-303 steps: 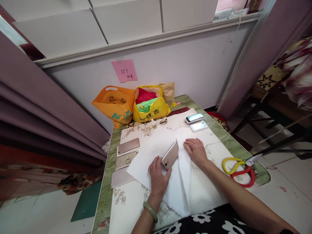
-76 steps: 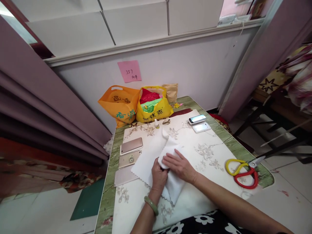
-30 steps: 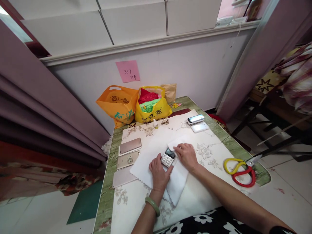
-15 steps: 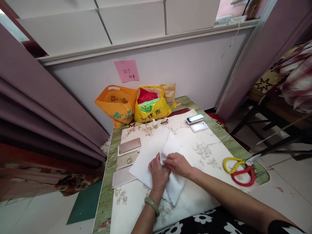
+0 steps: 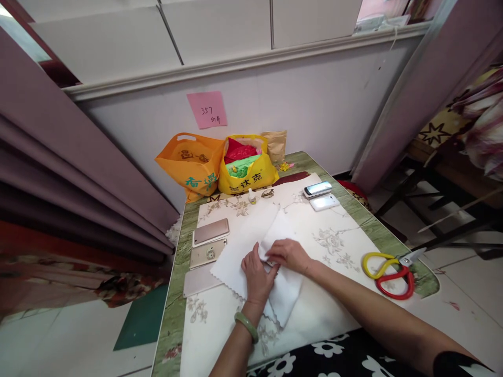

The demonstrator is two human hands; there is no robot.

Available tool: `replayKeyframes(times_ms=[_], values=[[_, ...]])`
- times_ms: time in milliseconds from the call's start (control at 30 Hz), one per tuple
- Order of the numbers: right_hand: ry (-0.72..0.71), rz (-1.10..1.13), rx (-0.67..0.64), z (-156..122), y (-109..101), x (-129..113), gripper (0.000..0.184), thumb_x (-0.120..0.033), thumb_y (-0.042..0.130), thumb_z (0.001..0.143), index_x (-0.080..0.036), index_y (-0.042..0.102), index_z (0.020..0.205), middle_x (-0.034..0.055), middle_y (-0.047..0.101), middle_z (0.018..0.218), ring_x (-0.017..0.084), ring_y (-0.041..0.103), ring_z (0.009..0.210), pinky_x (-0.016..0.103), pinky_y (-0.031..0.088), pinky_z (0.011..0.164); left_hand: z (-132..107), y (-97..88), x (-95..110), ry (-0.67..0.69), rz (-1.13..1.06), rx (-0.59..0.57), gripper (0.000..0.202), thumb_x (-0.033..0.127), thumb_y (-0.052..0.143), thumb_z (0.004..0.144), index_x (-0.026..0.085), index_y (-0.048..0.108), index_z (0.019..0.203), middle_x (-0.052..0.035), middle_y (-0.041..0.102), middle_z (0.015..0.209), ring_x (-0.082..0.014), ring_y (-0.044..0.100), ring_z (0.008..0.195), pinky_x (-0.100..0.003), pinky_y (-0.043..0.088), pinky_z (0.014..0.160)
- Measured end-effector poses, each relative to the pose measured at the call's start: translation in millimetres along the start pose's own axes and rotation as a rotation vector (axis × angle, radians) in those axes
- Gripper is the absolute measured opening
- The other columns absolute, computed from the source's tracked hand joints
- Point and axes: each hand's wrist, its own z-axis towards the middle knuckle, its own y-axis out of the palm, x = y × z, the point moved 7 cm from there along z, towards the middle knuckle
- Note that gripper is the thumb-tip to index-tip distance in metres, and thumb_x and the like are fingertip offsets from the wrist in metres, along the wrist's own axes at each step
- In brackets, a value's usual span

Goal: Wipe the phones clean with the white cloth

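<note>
A white cloth [image 5: 236, 262] with zigzag-cut edges lies on the table, its right part folded over. My left hand [image 5: 257, 275], with a green bangle at the wrist, presses on the cloth, fingers close together and thumb reaching right along the fold. Close beside it, my right hand [image 5: 290, 255] is closed in a pinch at the fold of the same cloth. The fingertips of both hands nearly meet, and the spot between them is partly hidden. Right of the hands lie scissors [image 5: 393, 272] with one yellow and one red handle, blades slightly apart.
Several phones lie on the table, a gold one [image 5: 208, 254] at left and a white one [image 5: 324, 202] at back right. A small bottle [image 5: 252, 197] and glasses [image 5: 268, 193] sit behind the cloth. An orange bag [image 5: 192, 162] and a yellow bag [image 5: 247, 175] stand along the wall.
The view has shifted slightly. My right hand has moved a little up and away from the left at the fold; the left stays on the cloth.
</note>
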Motion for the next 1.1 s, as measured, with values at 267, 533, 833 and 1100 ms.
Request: replayKeyframes(times_ms=[267,533,833,1100], values=[[0.221,-0.061,0.068,5,-9,14,0.014,-0.030,0.057,0.092,-0.025,0.069,0.097,0.0017,0.068,0.090,0.015,0.064,0.084,0.025,0.045,0.075,1,-0.2,-1,-0.014,-0.013,-0.003,0.081,0.035,0.068,0.075,0.013,0.028,0.142,-0.0133,0.057,0.118,-0.0293,0.052,0.111,-0.049,0.032,0.101],[0.296,-0.137,0.086,-5,-19,30,0.023,-0.036,0.052,0.095,-0.024,0.070,0.102,0.0048,0.067,0.093,0.018,0.061,0.087,0.029,0.043,0.078,0,-1.8,1,-0.004,-0.021,0.000,0.084,0.041,0.069,0.075,0.014,0.027,0.142,-0.0114,0.058,0.114,-0.0281,0.052,0.108,-0.049,0.033,0.100],[-0.162,-0.123,-0.023,-39,-18,-29,0.035,-0.019,0.044,0.096,-0.031,0.061,0.125,0.0029,0.065,0.121,0.021,0.050,0.121,0.047,0.021,0.114,-1,-2.4,2,0.023,-0.014,0.028,0.081,0.034,0.067,0.074,0.014,0.028,0.142,-0.0115,0.059,0.113,-0.0280,0.055,0.108,-0.048,0.035,0.098],[-0.093,-0.203,-0.045,-20,7,-26,0.048,-0.021,0.049,0.093,-0.033,0.047,0.139,0.0001,0.055,0.139,0.028,0.027,0.142,0.063,-0.004,0.116,0,3.3,-3,-0.001,0.004,0.005,0.079,0.037,0.066,0.075,0.014,0.029,0.141,-0.0171,0.053,0.126,-0.0332,0.050,0.117,-0.051,0.032,0.101]])
